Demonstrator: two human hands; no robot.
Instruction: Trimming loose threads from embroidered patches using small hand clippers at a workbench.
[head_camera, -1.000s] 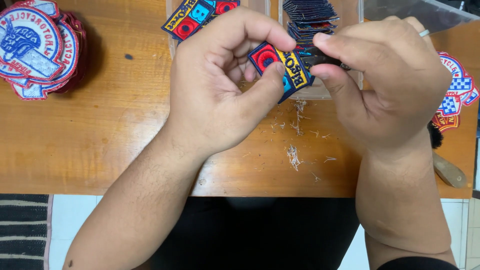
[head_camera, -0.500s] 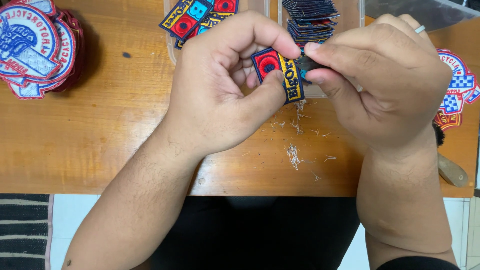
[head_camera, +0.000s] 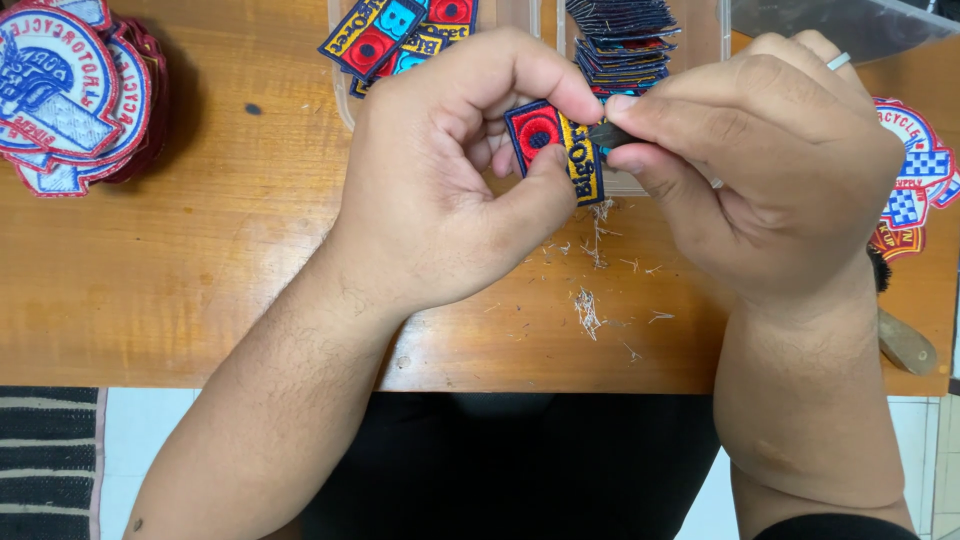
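A person's two bare hands work over a wooden table (head_camera: 200, 260), seen from above. The left hand (head_camera: 450, 190) is closed on a small embroidered patch (head_camera: 552, 140), blue and yellow with a red circle, pinching it between thumb and forefinger and holding it up just above the table's middle. The right hand (head_camera: 770, 170) is pinched shut on a small dark tool (head_camera: 608, 133), only its tip showing, which touches the patch's right edge; what kind of tool it is cannot be told. A ring (head_camera: 838, 62) sits on one right finger. Under the hands lie loose thread clippings (head_camera: 588, 305). At the far edge stand clear plastic trays (head_camera: 345, 95), one holding more patches of the same colours (head_camera: 395, 35), the next a dark stack of patches (head_camera: 622, 40) lying face down. Round red, white and blue patches (head_camera: 70, 95) are piled at the far left, and others (head_camera: 910, 180) lie at the right. The held patch looks light, thin and somewhat stiff yet bendable, not fragile; it is best gripped flat by its stitched border, leaving the trimmed edge free.
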